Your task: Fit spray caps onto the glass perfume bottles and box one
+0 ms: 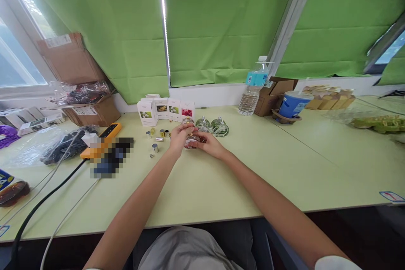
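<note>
My left hand (180, 136) is closed at the top of a small glass bottle (191, 145), its fingers pinched around the neck; what sits between the fingertips is hidden. Around the side of the same bottle my right hand (211, 145) is closed, steadying it low over the table. Just behind stand a clear glass bottle (187, 120), partly covered by my left hand, and two greenish round glass bottles (203, 124) with spray necks. To the left of my hands lie several small silver and gold caps, among them an upright silver cap (155, 148).
White boxes (147, 114) with flower pictures stand behind the caps. An orange power strip (103, 140), cables and bagged dark items lie left, near an open cardboard box (91, 112). A water bottle (251, 93), blue cup (294, 104) and brown carton (265, 102) stand back right.
</note>
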### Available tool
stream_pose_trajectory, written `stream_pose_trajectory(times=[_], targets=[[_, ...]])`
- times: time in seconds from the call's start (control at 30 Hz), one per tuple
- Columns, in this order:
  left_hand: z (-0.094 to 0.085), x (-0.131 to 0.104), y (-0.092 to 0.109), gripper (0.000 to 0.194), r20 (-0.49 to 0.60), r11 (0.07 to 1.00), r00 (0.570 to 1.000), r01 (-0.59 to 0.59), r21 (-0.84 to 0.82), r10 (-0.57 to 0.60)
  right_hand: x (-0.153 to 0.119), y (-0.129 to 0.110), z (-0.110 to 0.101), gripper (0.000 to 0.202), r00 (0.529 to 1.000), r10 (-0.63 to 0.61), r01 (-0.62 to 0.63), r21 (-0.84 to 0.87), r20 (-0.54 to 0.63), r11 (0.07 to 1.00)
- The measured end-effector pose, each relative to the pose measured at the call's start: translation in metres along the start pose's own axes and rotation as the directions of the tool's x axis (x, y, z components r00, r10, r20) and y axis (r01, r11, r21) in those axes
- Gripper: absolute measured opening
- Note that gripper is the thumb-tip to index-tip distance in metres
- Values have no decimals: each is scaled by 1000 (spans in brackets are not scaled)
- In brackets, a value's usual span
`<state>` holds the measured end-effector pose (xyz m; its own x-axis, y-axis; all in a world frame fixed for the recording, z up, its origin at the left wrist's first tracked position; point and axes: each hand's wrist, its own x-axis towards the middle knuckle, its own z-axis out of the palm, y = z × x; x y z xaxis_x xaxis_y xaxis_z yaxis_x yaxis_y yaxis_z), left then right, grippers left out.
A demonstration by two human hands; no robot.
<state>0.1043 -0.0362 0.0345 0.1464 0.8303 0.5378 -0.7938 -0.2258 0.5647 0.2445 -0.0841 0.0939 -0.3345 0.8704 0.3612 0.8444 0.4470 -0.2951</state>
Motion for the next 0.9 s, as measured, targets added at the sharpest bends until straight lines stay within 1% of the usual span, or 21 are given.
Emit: stream_pose_trajectory(times=[0.13,0.37,0.47,0.6,0.67,0.7,0.73,0.8,0.87,0.9], targets=[[-3,1,2,25,0,1000,1000,5,18,-5,0,0,-1,51,1000,-3,3,15,0,1000],[-14,2,10,29,61,996,997,38,76,-43,1,4,-2,55,999,-3,-1,72,51,997],[-17,2,8,30,66,994,997,39,99,-46,2,4,-5,54,998,1,-6,76,65,997],[-17,2,1,32,59,991,998,14,135,-22,1,1,-12,50,996,14,-19,59,85,998],[-17,1,-3,35,71,989,997,-27,143,17,1,0,-18,49,995,22,-26,41,95,999],[-18,0,-6,38,92,984,994,-71,163,57,0,0,-21,48,995,27,-30,28,99,999],[-19,-1,-8,40,128,972,986,-128,198,104,0,0,-25,46,995,33,-35,14,97,999],[-21,-4,-13,46,244,928,954,-241,284,173,-1,0,-32,47,997,45,-43,-21,70,999],[-24,-8,-18,47,347,884,919,-311,350,186,-3,-3,-39,52,998,51,-50,-55,25,997],[-24,-10,-21,46,370,873,912,-320,369,178,-4,-6,-42,56,999,52,-52,-66,4,997]])
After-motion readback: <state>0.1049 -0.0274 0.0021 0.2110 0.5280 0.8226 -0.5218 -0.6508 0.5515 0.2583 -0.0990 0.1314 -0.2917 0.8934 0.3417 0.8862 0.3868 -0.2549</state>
